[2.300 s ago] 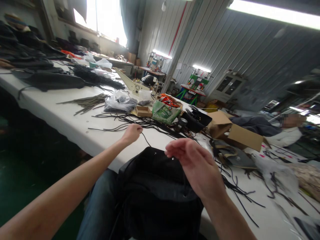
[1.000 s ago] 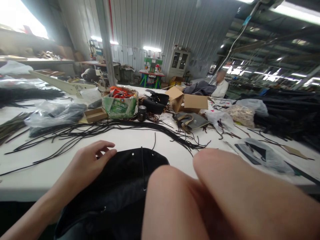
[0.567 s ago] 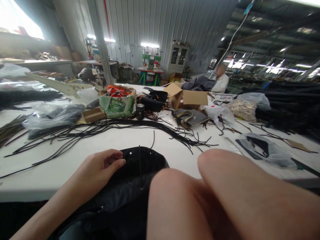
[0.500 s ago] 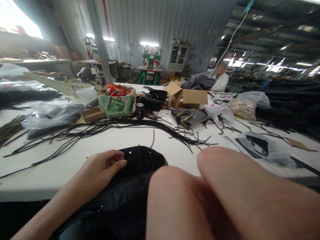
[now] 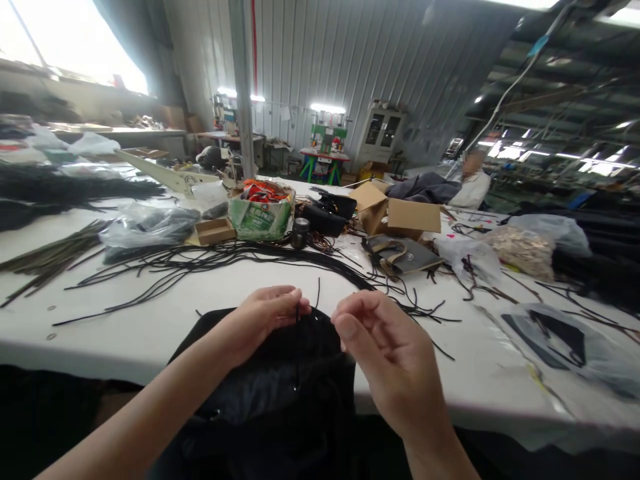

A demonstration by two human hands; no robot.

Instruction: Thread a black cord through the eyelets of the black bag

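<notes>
My left hand (image 5: 263, 317) pinches the cord (image 5: 298, 312) at the bag (image 5: 280, 373) rim, so my half-open, empty right hand (image 5: 387, 353) should steady the eyelet.

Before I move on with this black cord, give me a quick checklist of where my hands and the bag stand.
1. Left hand pinching the black cord: ok, fingertips closed on it at the bag's rim.
2. Right hand free: ok, fingers curled, holding nothing visible.
3. Black bag steady: ok, its top rests on the white table edge.
4. Cord through an eyelet: cannot tell, too small and dark.
5. Spare black cords at hand: ok, spread on the table beyond the bag.
</notes>
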